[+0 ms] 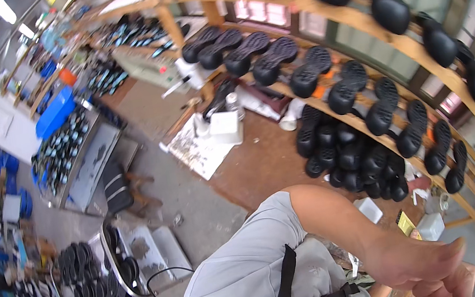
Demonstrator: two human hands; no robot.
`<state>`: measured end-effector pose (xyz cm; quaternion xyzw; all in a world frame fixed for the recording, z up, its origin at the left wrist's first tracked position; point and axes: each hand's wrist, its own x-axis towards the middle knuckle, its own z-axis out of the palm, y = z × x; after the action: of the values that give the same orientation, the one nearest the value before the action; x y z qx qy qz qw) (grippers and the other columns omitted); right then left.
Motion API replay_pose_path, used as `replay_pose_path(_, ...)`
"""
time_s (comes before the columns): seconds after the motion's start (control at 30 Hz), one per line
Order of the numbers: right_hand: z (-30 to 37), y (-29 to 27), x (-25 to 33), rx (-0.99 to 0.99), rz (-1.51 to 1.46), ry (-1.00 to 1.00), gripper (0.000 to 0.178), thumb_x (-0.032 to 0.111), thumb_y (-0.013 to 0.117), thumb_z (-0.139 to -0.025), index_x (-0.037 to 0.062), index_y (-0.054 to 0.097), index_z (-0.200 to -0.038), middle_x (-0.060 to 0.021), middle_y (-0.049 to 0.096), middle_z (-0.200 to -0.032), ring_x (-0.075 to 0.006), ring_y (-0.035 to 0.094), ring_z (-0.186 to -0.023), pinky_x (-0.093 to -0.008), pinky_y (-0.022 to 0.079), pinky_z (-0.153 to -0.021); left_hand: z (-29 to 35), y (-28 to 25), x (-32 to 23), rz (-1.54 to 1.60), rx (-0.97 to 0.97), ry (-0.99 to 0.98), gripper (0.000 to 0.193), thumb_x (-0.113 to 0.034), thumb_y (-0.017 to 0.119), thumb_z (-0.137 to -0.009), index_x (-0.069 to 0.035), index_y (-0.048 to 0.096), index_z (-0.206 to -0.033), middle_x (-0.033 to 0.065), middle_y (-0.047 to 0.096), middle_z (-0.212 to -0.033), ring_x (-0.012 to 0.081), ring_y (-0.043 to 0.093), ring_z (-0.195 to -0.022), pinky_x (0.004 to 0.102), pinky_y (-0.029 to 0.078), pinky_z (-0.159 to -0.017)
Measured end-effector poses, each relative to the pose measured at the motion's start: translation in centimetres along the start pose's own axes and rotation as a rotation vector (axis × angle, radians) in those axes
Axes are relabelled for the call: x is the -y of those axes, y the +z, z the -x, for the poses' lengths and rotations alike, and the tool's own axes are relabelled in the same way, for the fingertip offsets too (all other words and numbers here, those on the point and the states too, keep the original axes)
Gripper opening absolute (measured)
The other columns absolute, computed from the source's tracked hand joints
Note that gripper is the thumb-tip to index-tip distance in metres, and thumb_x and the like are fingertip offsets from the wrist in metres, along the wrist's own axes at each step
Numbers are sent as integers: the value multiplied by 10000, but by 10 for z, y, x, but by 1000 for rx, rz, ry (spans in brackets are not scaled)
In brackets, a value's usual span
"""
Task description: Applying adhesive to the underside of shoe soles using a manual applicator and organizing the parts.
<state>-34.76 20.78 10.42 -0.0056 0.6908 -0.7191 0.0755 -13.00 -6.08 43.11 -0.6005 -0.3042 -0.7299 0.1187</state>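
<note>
My left arm, in a light grey sleeve, reaches across to the lower right. At its end my left hand point(418, 266) has its fingers bent and drawn together; whatever lies in them is hidden. More fingers show just below it at the lower edge, and I cannot tell whether they belong to my right hand. A patch of skin shows beneath the left forearm. Beyond the left hand are a yellow packet point(406, 223) and a white box-like container point(430, 226) on the brown workbench point(271, 165). A black strap point(287, 285) crosses my clothing.
A wooden rack point(314, 5) carries rows of black shoes and soles point(273, 60). More black shoes point(362, 160) are heaped beneath. A white box point(226, 128) stands on a stained paper sheet. To the left are a padded stool point(116, 188), a parts cart point(84, 171) and a blue bin point(55, 112).
</note>
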Motion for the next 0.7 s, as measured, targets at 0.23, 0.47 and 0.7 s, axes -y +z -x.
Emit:
replay_pose_path(0.23,45,161,-7,436,329,-7,283,285,609,-887,37,593,-750,-4,436,-490,-78,382,-487,-213,289,-464,140,28,-80,-371,-268,-95,691,-551,262,-926,58,525,-1121,126,526,-985,219,537,-822,329,446,-740)
replay_pose_path(0.47,122,228,-32,147,-11,-657,344,169,627,-832,64,481,-538,-30,427,-506,-154,416,-476,-317,351,-439,431,217,-184,-2602,-1636,-1228,548,-263,751,-710,-9,533,-1144,156,558,-1061,281,566,-949,376,460,-797)
replay_pose_path(0.7,151,205,-114,221,-327,-627,187,82,651,-798,92,558,-636,-30,474,-568,-141,400,-460,-291,333,-396,502,560,-200,-1364,-3301,-768,494,-429,680,-773,-31,528,-1023,98,597,-738,196,594,-527,304,500,-462)
